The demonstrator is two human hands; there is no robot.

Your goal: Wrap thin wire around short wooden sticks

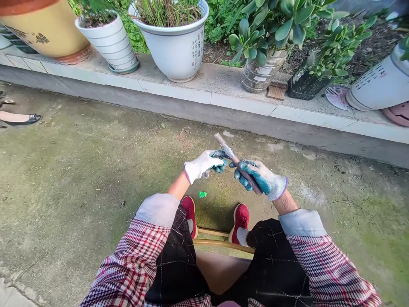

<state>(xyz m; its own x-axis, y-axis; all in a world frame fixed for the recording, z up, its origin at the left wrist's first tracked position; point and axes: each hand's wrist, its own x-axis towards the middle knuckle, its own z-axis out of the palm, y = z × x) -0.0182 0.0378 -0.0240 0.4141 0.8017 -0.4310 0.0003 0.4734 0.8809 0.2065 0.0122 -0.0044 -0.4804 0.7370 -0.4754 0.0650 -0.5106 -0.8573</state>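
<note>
My right hand [255, 175], in a white glove with a teal coated palm, is wrapped round a slim brownish stick-like tool [237, 161]. The tool tilts up to the left, and a silvery, wire-like band shows below its pale, flat tip. My left hand [209, 164], gloved the same way, is close beside that band with its fingers curled together. What its fingers pinch, if anything, is too small to name; whether they touch the tool is unclear. On the ground beneath lies a small bright green scrap [203, 194].
I sit with red shoes [241, 216] on mossy concrete [96, 153]. Ahead runs a low tiled ledge [223, 100] bearing several potted plants, among them a white pot [172, 51] and a ribbed clear container [260, 76]. Another person's foot [24, 118] shows at the left.
</note>
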